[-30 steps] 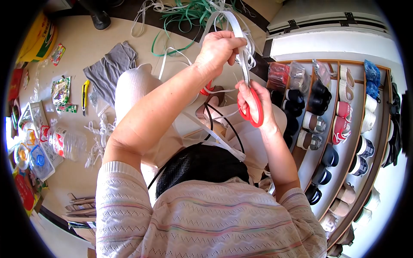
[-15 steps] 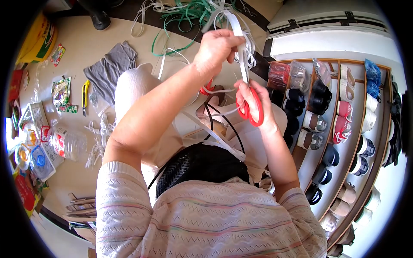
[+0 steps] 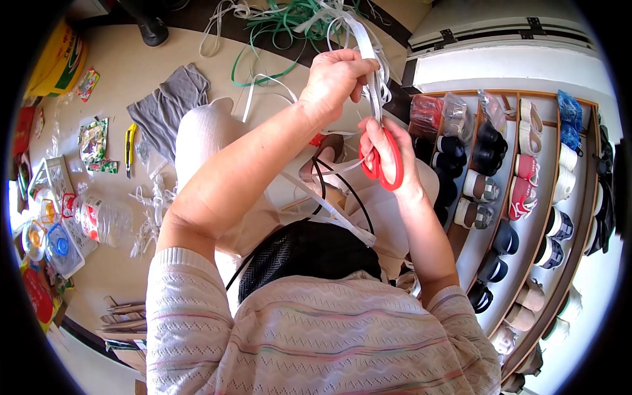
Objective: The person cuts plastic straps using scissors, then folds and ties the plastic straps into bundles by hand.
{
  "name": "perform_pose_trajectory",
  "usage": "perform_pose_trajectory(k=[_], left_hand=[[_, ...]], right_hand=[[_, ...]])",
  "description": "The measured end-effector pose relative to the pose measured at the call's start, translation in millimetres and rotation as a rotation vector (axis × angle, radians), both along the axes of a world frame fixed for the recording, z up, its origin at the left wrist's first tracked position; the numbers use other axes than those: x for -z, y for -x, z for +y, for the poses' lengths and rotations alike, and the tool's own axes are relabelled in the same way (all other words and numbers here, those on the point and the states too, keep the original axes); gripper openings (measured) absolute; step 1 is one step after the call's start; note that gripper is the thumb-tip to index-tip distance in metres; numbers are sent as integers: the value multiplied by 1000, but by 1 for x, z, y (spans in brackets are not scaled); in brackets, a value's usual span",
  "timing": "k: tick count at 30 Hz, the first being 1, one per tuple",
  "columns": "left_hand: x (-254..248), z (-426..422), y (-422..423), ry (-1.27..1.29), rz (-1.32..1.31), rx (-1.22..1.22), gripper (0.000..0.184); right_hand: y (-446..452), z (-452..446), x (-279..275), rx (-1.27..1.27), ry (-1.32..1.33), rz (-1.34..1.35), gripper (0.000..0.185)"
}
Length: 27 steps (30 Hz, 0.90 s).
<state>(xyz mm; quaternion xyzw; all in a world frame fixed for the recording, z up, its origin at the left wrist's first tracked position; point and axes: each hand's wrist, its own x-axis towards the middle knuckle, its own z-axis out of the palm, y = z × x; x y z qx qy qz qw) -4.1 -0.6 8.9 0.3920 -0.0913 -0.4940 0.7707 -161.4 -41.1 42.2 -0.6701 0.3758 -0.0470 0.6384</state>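
My left hand (image 3: 337,82) is closed in a pinch on a white plastic strap (image 3: 360,34), whose upper part rises above the fingers. My right hand (image 3: 393,155) is wrapped round red-handled scissors (image 3: 393,168). Their blades point upward along the strap, close to my left fingertips; whether they are open cannot be made out. A thin pale strip hangs beside the scissors' handles. On my lap lies a dark woven piece (image 3: 306,257), with black cords and a white strap (image 3: 342,220) around it. Another red object shows partly behind my left wrist.
Tangled green straps (image 3: 286,26) lie on the floor ahead. At left are a grey cloth (image 3: 172,105), a yellow utility knife (image 3: 130,150), a clear plastic bottle (image 3: 105,217) and a yellow bucket (image 3: 62,59). A shoe rack (image 3: 484,240) full of shoes stands at right.
My left hand has shifted slightly right and down, nearer the scissors. The strap's free end above it has moved a little. My right hand stays almost in place.
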Motion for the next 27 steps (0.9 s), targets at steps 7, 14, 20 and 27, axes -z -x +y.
perform_pose_trajectory(k=[7,14,20,27], left_hand=[[7,-5,-17,31,54,-4,15],[5,-5,-11,37,35,-26,15],[7,-5,-10,13,23,-14,17],[5,-3,-5,15,-11,4,16]], right_hand=[[7,1,4,-43,14,62,30],[4,0,2,-27,15,19,30],[8,0,0,-27,23,51,31],[2,-1,-2,-13,5,-40,32]])
